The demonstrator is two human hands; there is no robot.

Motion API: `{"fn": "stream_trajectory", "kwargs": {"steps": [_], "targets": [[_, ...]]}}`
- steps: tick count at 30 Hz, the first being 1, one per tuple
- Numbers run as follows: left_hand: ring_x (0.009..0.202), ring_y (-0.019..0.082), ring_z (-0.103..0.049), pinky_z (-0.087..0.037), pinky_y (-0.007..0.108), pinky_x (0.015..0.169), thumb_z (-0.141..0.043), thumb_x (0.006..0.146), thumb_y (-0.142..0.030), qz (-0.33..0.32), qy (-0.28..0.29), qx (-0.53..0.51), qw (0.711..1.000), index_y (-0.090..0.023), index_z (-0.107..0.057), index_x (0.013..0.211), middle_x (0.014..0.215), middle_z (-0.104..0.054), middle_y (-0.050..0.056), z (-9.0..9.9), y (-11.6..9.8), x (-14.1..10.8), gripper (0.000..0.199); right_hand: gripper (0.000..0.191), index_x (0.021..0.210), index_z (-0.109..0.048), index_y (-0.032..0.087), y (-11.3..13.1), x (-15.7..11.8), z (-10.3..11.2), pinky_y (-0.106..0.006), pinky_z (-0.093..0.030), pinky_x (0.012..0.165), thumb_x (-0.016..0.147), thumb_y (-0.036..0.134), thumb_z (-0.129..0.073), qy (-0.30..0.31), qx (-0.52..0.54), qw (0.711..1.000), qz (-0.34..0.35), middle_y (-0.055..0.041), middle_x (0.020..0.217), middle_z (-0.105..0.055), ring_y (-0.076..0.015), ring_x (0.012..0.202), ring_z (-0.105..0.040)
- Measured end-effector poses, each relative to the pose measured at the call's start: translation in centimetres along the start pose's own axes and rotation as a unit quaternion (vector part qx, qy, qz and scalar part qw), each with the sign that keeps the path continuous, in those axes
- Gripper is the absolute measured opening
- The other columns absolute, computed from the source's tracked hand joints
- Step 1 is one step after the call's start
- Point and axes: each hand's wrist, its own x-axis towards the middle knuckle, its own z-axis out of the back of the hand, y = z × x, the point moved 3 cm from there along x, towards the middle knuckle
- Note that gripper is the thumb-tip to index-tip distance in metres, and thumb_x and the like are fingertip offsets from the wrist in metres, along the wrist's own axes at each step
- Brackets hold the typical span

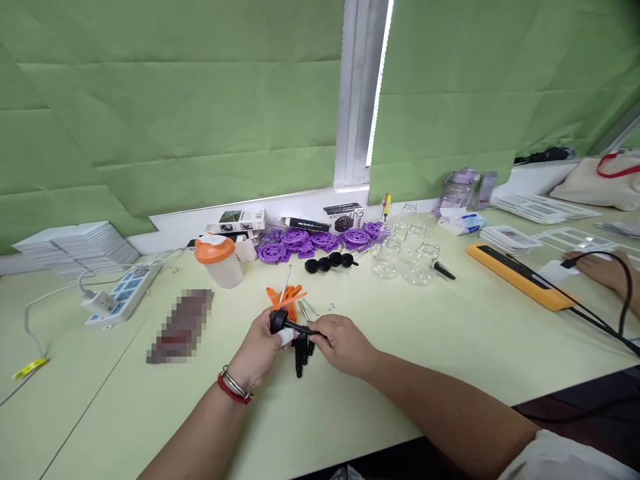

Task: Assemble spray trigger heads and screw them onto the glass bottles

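The left hand (pixel 257 347) curls closed round a black knob (pixel 278 321), the right hand (pixel 345 343) pinches a black rod (pixel 303 329) beside it over the table (pixel 350 413), and a slack pinch could let the rod slip.

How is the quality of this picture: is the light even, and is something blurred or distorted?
Head view: light is mostly even, shadows soft; the window gap is blown out to white; mosaic blocks hide the flat item on the left and a patch beside the purple bottle; the left hand and right hand look fairly sharp; the forearms seem stretched, likely by a wide lens.
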Motion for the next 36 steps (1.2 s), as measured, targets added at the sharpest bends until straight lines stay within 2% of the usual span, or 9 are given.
{"fn": "stream_trajectory", "kwargs": {"steps": [9, 15, 19, 27, 30, 32, 34, 36], "targets": [[0.052, 0.008, -0.04, -0.033, 0.022, 0.05, -0.064, 0.058, -0.013, 0.027, -0.015, -0.006, 0.999, -0.017, -0.052, 0.089, 0.063, -0.049, -0.005, 0.0, 0.3, 0.2, 0.034, 0.018, 0.094, -0.064, 0.017, -0.3, -0.2, -0.4, -0.029, -0.047, 0.073, 0.087, 0.019, -0.048, -0.033, -0.009, 0.999, 0.0, -0.0072, 0.086, -0.07, -0.0177, 0.078, -0.064], [0.051, 0.008, -0.038, -0.031, 0.022, 0.05, -0.064, 0.057, -0.013, 0.042, 0.006, 0.003, 0.999, -0.018, -0.049, 0.077, 0.06, -0.046, -0.007, 0.1, 0.3, 0.1, 0.026, 0.022, 0.1, -0.063, 0.014, 0.0, -0.6, -1.3, -0.03, -0.049, 0.072, 0.089, 0.021, -0.045, -0.026, -0.039, 0.999, 0.008, -0.0089, 0.085, -0.07, -0.019, 0.078, -0.065], [0.051, 0.008, -0.037, -0.029, 0.022, 0.051, -0.065, 0.058, -0.014, 0.034, 0.02, -0.002, 0.999, -0.018, -0.049, 0.077, 0.061, -0.045, -0.006, 0.1, 0.0, 0.0, 0.025, 0.025, 0.101, -0.063, 0.012, 0.3, -0.6, -1.3, -0.03, -0.048, 0.071, 0.089, 0.022, -0.044, -0.024, -0.037, 0.999, 0.005, -0.0097, 0.086, -0.07, -0.0196, 0.076, -0.065], [0.052, 0.01, -0.04, -0.033, 0.024, 0.05, -0.06, 0.062, -0.013, 0.007, 0.001, 0.046, 0.999, -0.019, -0.051, 0.086, 0.064, -0.045, -0.005, 0.1, 0.2, 0.0, 0.027, 0.017, 0.088, -0.065, 0.019, 0.9, -0.3, -0.7, -0.023, -0.042, 0.061, 0.086, 0.02, -0.049, -0.01, 0.039, 0.996, -0.081, -0.0012, 0.072, -0.066, -0.0135, 0.063, -0.058], [0.06, 0.012, -0.047, -0.04, 0.025, 0.054, -0.057, 0.064, -0.011, -0.01, -0.009, 0.066, 0.998, -0.019, -0.049, 0.095, 0.073, -0.05, -0.002, 0.0, 0.3, -0.1, 0.033, 0.015, 0.087, -0.064, 0.019, 1.0, -0.3, -0.7, -0.023, -0.041, 0.061, 0.085, 0.02, -0.049, -0.006, 0.052, 0.995, -0.089, -0.0011, 0.072, -0.065, -0.0133, 0.063, -0.056], [0.069, 0.013, -0.052, -0.045, 0.027, 0.061, -0.057, 0.066, -0.011, -0.025, -0.041, 0.079, 0.996, -0.02, -0.043, 0.106, 0.085, -0.053, 0.001, 0.0, 0.3, -0.2, 0.043, 0.015, 0.089, -0.063, 0.019, 1.1, -0.3, -0.6, -0.023, -0.042, 0.061, 0.085, 0.02, -0.049, -0.006, 0.075, 0.992, -0.098, -0.0013, 0.073, -0.065, -0.0135, 0.063, -0.056], [0.073, 0.013, -0.055, -0.048, 0.029, 0.065, -0.057, 0.069, -0.013, -0.044, -0.065, 0.091, 0.993, -0.021, -0.036, 0.111, 0.092, -0.054, 0.002, -0.2, 0.3, -0.5, 0.047, 0.017, 0.096, -0.061, 0.019, 1.3, -0.2, -0.5, -0.024, -0.043, 0.062, 0.085, 0.021, -0.048, -0.015, 0.109, 0.989, -0.102, -0.0014, 0.075, -0.064, -0.0139, 0.065, -0.056], [0.073, 0.012, -0.056, -0.049, 0.03, 0.067, -0.056, 0.073, -0.015, -0.079, -0.066, 0.105, 0.989, -0.023, -0.031, 0.112, 0.097, -0.054, 0.003, -0.5, 0.1, -0.7, 0.047, 0.023, 0.106, -0.058, 0.019, 1.4, -0.3, -0.5, -0.024, -0.043, 0.062, 0.085, 0.021, -0.048, -0.026, 0.147, 0.984, -0.097, -0.0013, 0.076, -0.064, -0.014, 0.067, -0.056]]}}
